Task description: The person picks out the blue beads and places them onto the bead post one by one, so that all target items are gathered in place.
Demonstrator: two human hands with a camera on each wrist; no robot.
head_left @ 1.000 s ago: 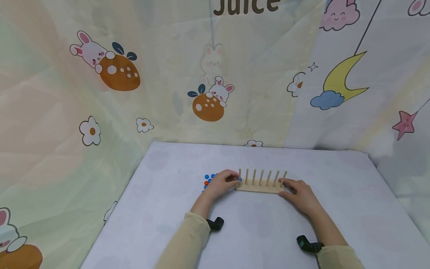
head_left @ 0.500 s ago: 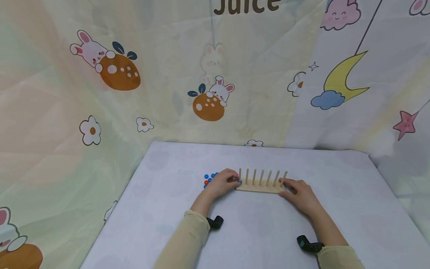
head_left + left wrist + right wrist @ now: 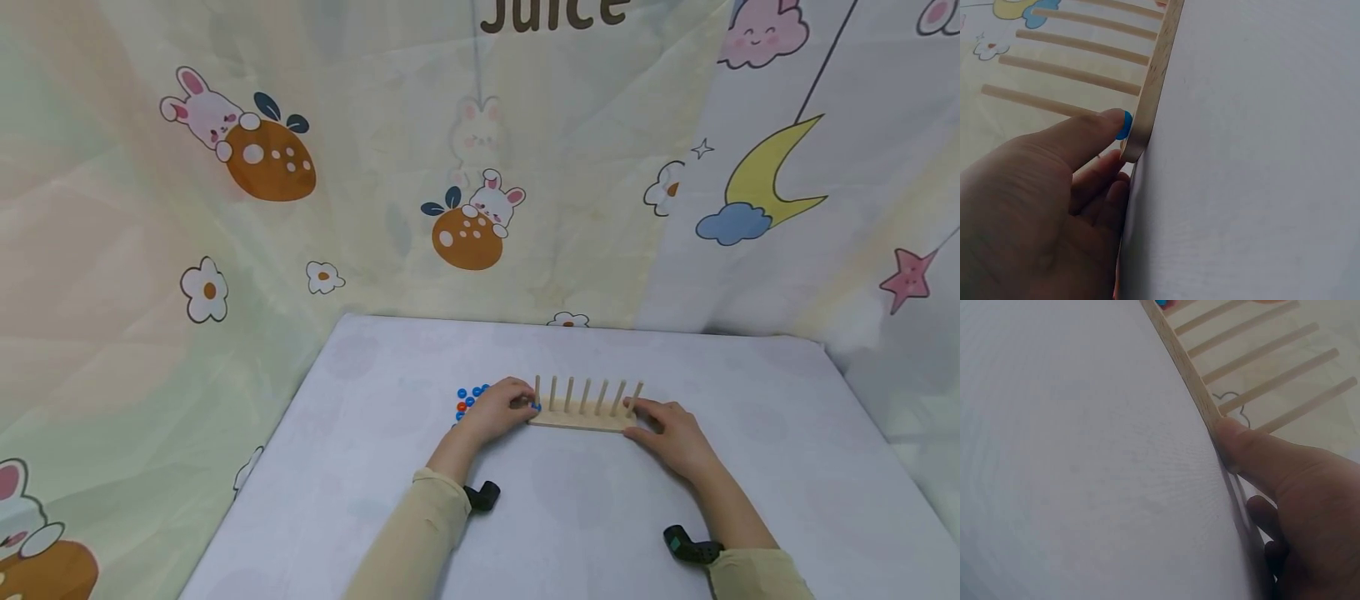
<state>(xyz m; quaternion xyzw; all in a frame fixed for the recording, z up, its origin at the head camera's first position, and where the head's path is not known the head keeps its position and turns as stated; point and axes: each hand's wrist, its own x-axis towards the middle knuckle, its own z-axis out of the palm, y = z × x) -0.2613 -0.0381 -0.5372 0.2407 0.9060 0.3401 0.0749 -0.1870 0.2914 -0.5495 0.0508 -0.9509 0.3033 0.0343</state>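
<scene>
Six pegs [image 3: 587, 396] stand bare on the wooden rack [image 3: 577, 422]; at its leftmost peg [image 3: 537, 388] my left grip [image 3: 498, 411] pinches a blue bead [image 3: 1125, 125], my right grip [image 3: 675, 435] holds its right end, loose beads [image 3: 470, 402] remaining to its left.

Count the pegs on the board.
7 pegs, in one row along the board: one beside the left hand, one beside the right hand, five between. None appears hidden.

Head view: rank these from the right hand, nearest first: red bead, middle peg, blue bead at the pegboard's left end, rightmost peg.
1. Rightmost peg, beside the right hand.
2. Middle peg, halfway along the pegboard.
3. Blue bead, at the pegboard's left end.
4. Red bead, on the table left of the left hand.
</scene>
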